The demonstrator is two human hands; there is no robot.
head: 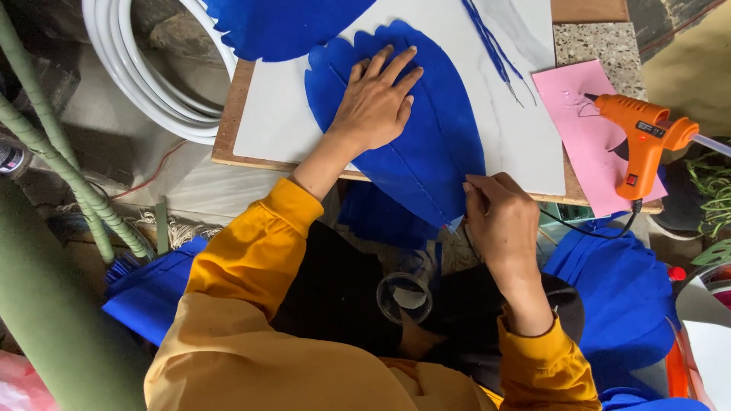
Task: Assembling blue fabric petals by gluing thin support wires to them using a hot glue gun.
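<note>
A large blue leaf-shaped foam petal (pixel 438 129) lies on a white sheet (pixel 282 114) over a wooden board (pixel 228 129). My left hand (pixel 375 103) rests flat on the petal's upper half, fingers spread. My right hand (pixel 499 221) pinches the petal's pointed lower tip at the board's near edge. Both arms wear yellow sleeves.
An orange glue gun (pixel 643 141) stands on a pink sheet (pixel 586 129) at the right. Another blue petal (pixel 285 27) lies at the top, thin blue strips (pixel 491 46) beside it. White tubing coils (pixel 145 68) sit at left, green wrapped stems (pixel 61 160) further left, a clear cup (pixel 405 297) in my lap.
</note>
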